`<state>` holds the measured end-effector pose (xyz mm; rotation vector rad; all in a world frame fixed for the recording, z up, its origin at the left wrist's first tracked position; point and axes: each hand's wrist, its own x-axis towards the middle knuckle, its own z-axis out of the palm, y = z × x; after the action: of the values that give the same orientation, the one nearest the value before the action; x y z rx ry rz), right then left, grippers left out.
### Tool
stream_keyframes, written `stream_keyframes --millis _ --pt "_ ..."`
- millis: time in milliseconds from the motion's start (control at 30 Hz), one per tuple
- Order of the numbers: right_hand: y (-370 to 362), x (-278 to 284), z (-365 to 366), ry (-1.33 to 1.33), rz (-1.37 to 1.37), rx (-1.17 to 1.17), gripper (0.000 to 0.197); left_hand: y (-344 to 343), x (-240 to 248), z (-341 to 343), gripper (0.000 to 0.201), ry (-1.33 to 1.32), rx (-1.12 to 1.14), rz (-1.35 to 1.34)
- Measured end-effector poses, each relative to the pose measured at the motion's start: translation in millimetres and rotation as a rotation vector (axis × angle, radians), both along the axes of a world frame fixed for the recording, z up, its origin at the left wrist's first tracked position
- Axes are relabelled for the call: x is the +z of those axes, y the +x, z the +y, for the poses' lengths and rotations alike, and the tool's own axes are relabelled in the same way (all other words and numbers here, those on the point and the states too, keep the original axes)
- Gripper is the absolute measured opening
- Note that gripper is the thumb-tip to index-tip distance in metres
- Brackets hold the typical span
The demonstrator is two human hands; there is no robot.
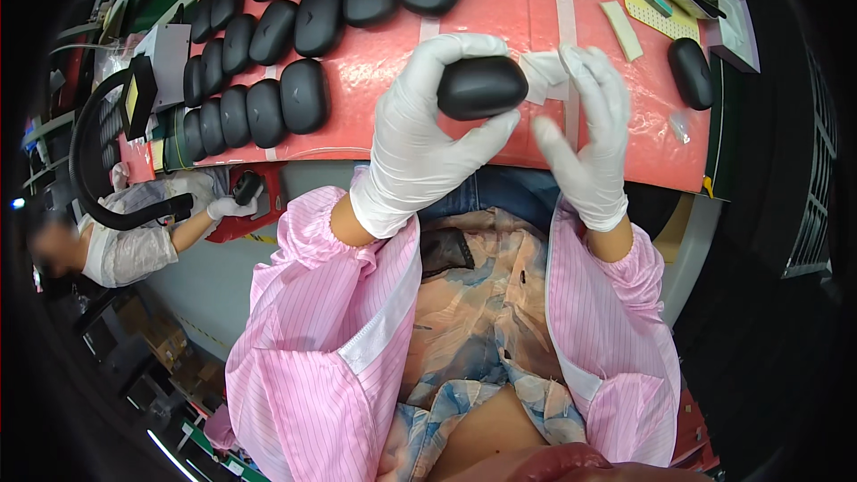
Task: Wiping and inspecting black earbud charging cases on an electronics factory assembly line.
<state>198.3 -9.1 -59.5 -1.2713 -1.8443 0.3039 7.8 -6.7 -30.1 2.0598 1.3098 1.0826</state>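
My left hand (420, 129), in a white glove, grips a smooth black rounded case (483, 87) between thumb and fingers, above the red table mat. Close to the right end of the case is my right hand (589, 129), also gloved in white. A white cloth (543, 77) shows at its fingertips, beside the case; the thumb stands apart from the fingers. How the cloth is gripped is partly hidden. Several similar black cases (319, 21) lie in slanting rows on the mat's left side, and another black case (690, 74) rests alone near the right edge.
The red mat (384, 80) bears light tape strips. At the back right are a yellow sheet (665, 9), a clear bin, a green block (657, 2) and a pale strip (621, 30). A black lamp with a bent neck (85, 183) stands left; beyond, a co-worker's gloved hand (230, 207) holds a black case.
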Motion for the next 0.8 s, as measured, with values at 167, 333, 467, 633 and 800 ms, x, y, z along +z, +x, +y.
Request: stream_keyframes --millis 167,333,467,633,800 --pt "-7.4 -7.1 -3.6 -0.187 0.365 0.295 0.068 2.0 9.6 -1.2 0.075 -0.316 -0.161 -0.533" --pt "4.0 -5.1 4.1 -0.022 0.045 0.210 0.057 -5.4 -8.1 -7.0 0.073 -0.580 -0.101 -0.724" --pt "16.4 -15.0 12.2 -0.032 -0.224 0.122 0.035 -9.0 -2.4 -9.9 0.073 -0.560 -0.081 -0.770" --pt "16.0 6.9 11.2 0.049 0.093 0.122 0.029 -8.7 -1.1 -10.3 0.077 -0.536 -0.085 -0.695" --pt "-3.2 31.3 -4.7 0.242 -0.197 0.157 0.035 -4.0 -5.4 -9.7 0.074 -0.473 -0.084 -0.679"
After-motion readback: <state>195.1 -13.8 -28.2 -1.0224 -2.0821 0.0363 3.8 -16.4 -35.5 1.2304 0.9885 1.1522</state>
